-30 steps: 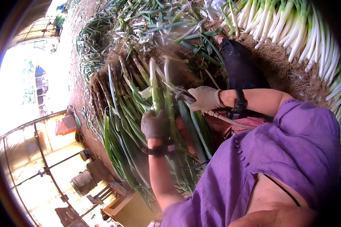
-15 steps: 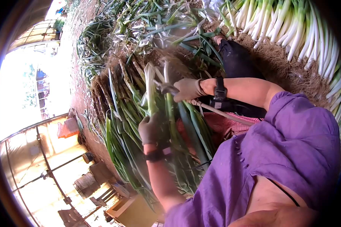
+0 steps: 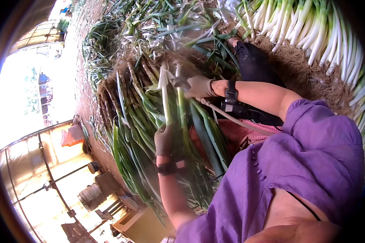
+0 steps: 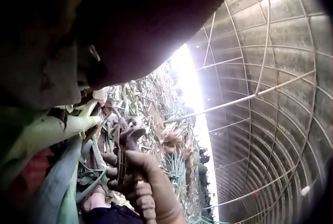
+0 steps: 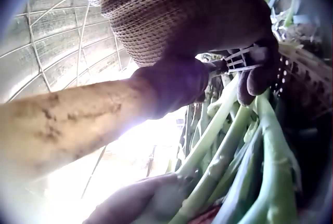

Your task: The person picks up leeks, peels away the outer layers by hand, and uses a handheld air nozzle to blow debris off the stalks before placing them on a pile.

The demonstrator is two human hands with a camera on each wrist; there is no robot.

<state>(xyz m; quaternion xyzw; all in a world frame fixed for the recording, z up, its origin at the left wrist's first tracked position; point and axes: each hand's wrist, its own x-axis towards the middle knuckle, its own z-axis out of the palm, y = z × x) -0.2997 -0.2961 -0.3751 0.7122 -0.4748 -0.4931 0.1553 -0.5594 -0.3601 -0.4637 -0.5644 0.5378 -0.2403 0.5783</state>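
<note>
In the head view my gloved left hand grips a leek around its green part, white end pointing up the picture, with loose pale skin near that end. My gloved right hand is curled round a metal nozzle tool just right of the leek; the tool's tip is blurred. A tan hose runs back from it. The left wrist view shows the right hand gripping the tool. In the right wrist view the hose crosses below the glove, above green stalks.
Unpeeled leeks with brown roots lie beneath and left of the hands. Leaf scraps cover the ground at the top. White-stemmed leeks are lined up at upper right. A dark-clad leg is beside the right hand.
My right hand and the tool have moved left and up the picture, closer to the leek. The leek's white stem looks narrower, and its loose skin sits nearer the root end.
</note>
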